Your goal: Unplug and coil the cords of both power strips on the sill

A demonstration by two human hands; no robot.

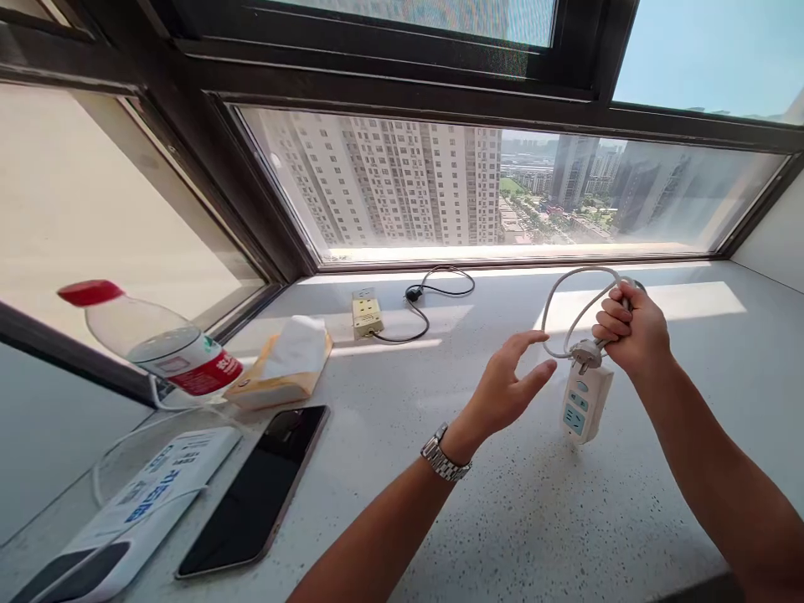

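Note:
My right hand (pixel 628 328) is closed around the looped grey cable (pixel 569 301) of a small white power strip (pixel 586 402), which hangs from the grip just above the speckled sill (pixel 502 519). Its plug (pixel 586 355) sits below my fist. My left hand (pixel 512 385), with a metal watch (pixel 445 456) on the wrist, is open with fingers stretched toward the plug and cable, not touching them.
A yellow socket block (pixel 366 313) with a black cord (pixel 427 303) lies near the window. A tissue pack (pixel 286 364), a red-capped bottle (pixel 157 343), a dark phone (pixel 257 492) and a white box (pixel 135 502) are on the left.

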